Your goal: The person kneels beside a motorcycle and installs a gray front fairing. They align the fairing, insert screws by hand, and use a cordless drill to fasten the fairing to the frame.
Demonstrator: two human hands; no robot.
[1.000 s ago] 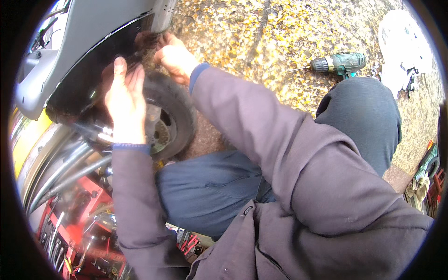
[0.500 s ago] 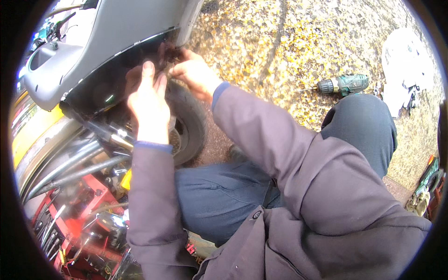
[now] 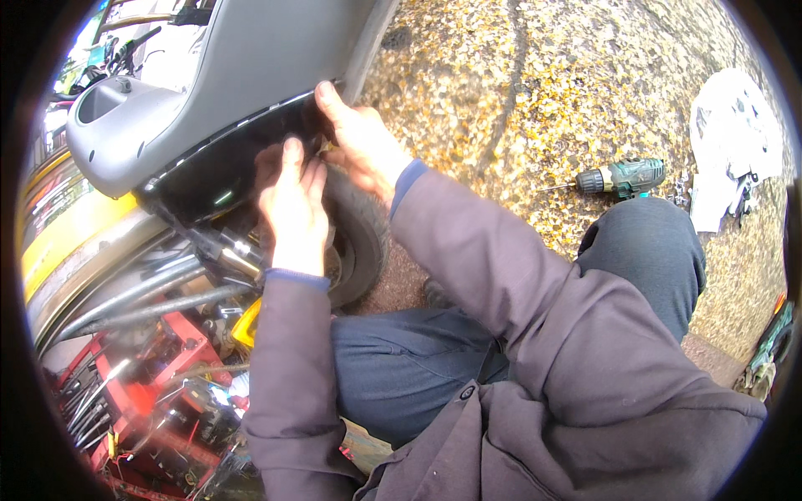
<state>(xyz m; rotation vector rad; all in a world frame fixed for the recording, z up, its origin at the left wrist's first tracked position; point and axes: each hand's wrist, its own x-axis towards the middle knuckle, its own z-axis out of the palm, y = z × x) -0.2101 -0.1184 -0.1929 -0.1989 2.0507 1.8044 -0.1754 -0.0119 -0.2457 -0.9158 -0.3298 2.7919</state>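
Observation:
A glossy black curved panel (image 3: 213, 171) lies along the lower edge of a grey plastic vehicle body panel (image 3: 267, 58); a narrow seam shows between them. With its thumb laid on the corner where the two panels meet, my right hand (image 3: 368, 146) curls its fingers underneath, gripping the black panel's end. My left hand (image 3: 296, 213) is at the lower side of the black panel, thumb and fingers stretched upward and apart, and its reflection shows in the gloss. What the fingertips touch behind the panel is hidden. Below my hands sits a small black-tyred wheel (image 3: 363, 242).
A green and black cordless drill (image 3: 622, 177) lies on the speckled ground to the right, near my knee. Beyond it is a white plastic bag (image 3: 731, 134). At lower left stands a red tool tray (image 3: 180, 342) with several tools, beside metal tubes (image 3: 159, 305).
My right thumb has moved up onto the panel corner, where before the fingers were pinched lower near its end. My left hand stays by the panel. The whole view has shifted slightly.

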